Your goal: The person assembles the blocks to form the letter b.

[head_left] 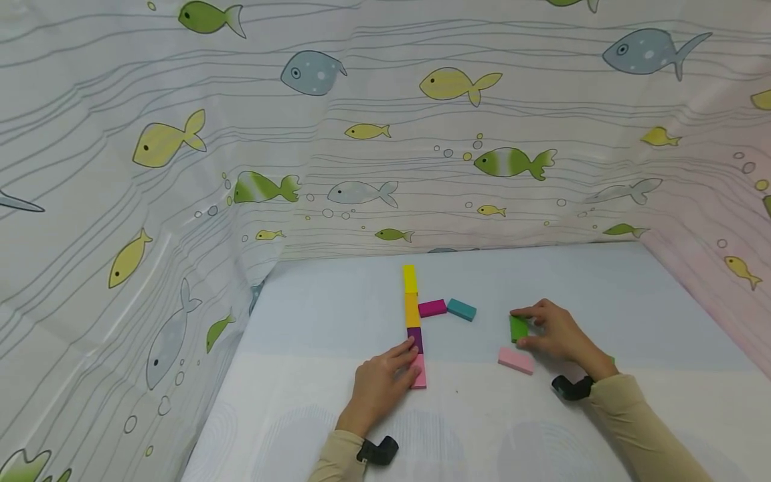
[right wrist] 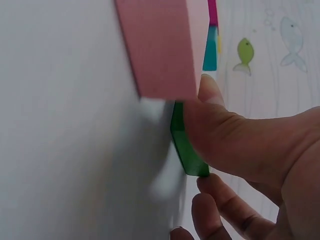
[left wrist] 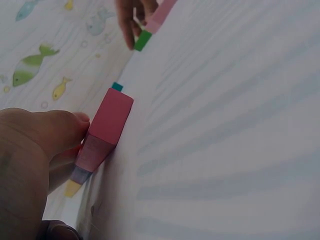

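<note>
Fish-print curtain (head_left: pixel 181 167) wrapped the back and both sides, biggest thing in view. Pale blue-white tabletop (head_left: pixel 482 428) filled the lower half.

Left hand (head_left: pixel 379 385) sat at about 7 o'clock from tabletop centre, sleeve beige, a black wrist mount (head_left: pixel 378 450) behind it. Fingers lay fairly straight, tips touching the near end of a row of blocks; left wrist view showed the fingers pressing the side of the pink block (left wrist: pixel 107 127), not wrapped round it.

Right hand (head_left: pixel 557 335) sat at 3 o'clock from the row, well apart from it. Thumb and fingers pinched the green block (head_left: pixel 519 328) by its edges; right wrist view confirmed the thumb on the green block's face, fingers under it, and the block was on or just above the tabletop, can't tell which.

Row ran 12 to 6 o'clock: yellow block (head_left: pixel 409 279) farthest, orange block (head_left: pixel 412 309), purple block (head_left: pixel 415 338), then the pink block nearest, end to end and touching.

Magenta block (head_left: pixel 432 308) touched the orange block's right side at 3 o'clock; teal block (head_left: pixel 461 309) lay just beside that, tilted.

Light pink block (head_left: pixel 515 360) lay flat at 7 o'clock from the right hand, just beside the green block, not held.
</note>
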`<action>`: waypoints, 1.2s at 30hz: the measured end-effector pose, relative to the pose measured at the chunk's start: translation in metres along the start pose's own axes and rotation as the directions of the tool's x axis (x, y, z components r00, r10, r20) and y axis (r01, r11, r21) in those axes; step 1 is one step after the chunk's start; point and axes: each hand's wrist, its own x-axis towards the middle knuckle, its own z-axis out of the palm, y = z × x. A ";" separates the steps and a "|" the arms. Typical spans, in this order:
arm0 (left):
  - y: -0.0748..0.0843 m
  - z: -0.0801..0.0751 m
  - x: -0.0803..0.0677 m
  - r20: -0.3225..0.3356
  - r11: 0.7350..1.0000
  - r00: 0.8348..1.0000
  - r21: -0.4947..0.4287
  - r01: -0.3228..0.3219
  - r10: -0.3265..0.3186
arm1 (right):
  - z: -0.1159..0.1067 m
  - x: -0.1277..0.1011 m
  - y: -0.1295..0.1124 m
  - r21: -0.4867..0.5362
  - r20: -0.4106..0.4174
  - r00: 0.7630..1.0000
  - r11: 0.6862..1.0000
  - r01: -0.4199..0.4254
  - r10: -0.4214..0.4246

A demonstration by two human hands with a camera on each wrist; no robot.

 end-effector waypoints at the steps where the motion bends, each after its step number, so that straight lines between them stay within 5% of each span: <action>1: 0.000 0.000 0.000 0.004 1.000 1.000 0.001 0.002 -0.002 | 0.001 0.001 -0.002 0.002 0.001 1.000 1.000 0.002 -0.002; 21: 0.000 0.000 0.001 -0.020 1.000 0.999 0.010 -0.029 0.029 | 0.020 0.011 -0.023 0.050 0.021 0.999 0.998 0.046 -0.047; 36: 0.004 -0.003 0.001 0.019 1.000 1.000 0.012 0.006 -0.006 | 0.028 0.013 -0.037 0.074 0.049 0.997 0.996 0.051 -0.055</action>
